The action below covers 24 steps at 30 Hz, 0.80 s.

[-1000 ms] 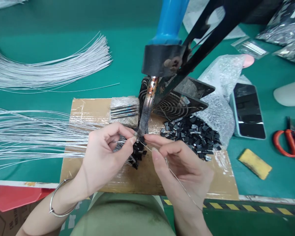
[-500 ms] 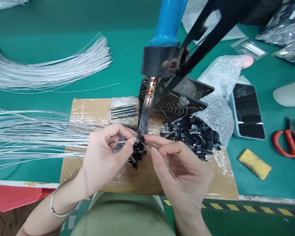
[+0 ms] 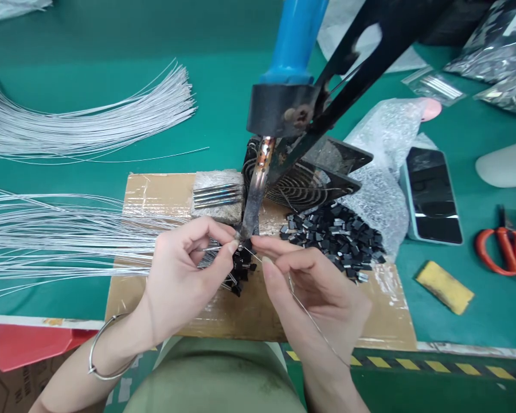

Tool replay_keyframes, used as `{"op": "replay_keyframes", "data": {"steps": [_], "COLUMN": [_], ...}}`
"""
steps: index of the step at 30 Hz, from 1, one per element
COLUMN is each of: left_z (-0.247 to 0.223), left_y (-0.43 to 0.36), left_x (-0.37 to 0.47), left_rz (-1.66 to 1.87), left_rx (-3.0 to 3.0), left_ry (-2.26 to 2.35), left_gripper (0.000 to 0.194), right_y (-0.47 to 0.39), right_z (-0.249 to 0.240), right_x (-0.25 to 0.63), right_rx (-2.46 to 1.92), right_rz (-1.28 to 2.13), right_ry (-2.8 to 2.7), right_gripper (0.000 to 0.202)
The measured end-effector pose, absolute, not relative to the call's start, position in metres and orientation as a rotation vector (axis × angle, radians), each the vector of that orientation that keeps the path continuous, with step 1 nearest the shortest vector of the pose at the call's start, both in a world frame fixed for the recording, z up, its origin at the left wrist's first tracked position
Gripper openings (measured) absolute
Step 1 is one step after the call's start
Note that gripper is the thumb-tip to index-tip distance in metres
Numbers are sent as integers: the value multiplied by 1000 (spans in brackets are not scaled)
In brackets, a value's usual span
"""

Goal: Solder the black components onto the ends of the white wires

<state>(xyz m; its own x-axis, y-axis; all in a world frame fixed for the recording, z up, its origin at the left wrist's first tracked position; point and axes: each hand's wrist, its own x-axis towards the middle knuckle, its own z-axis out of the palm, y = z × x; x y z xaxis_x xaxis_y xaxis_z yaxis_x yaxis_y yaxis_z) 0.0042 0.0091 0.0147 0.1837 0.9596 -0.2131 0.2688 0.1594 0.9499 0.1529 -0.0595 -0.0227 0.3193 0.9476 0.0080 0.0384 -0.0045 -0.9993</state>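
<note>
A soldering iron with a blue handle (image 3: 296, 40) is clamped in a black stand, its dark tip (image 3: 251, 215) pointing down between my hands. My left hand (image 3: 189, 264) pinches a thin white wire (image 3: 209, 248) close under the tip; its end is hidden by my fingers. In my right hand (image 3: 316, 287) is a thin strand of solder wire (image 3: 312, 318), fed between thumb and fingers up to the tip and trailing over my wrist. Black connectors on wires (image 3: 241, 272) lie just below the tip, partly behind my left hand.
Loose black connectors (image 3: 337, 238) are heaped right of a round black fan (image 3: 305, 186). White wires (image 3: 69, 235) spread leftward, with another bundle (image 3: 112, 123) behind. Cardboard (image 3: 155, 192) covers the bench. A phone (image 3: 432, 195), yellow sponge (image 3: 445, 287) and red-handled pliers (image 3: 505, 249) lie right.
My right hand has shifted very slightly left, with the solder wire still at the tip. My left hand stays in place.
</note>
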Motion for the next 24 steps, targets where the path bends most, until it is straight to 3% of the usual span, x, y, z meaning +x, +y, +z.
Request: {"op": "replay_keyframes", "data": {"steps": [24], "left_z": [12], "left_y": [6], "left_x": [1], "left_rz": [777], "left_rx": [1372], "left_ry": [1296], "left_gripper": [13], "right_y": [-60], "right_z": [-25], "right_x": [156], "right_rx": [-1380], "right_rz": [865], "right_ry": [-1132], "right_gripper": [16]}}
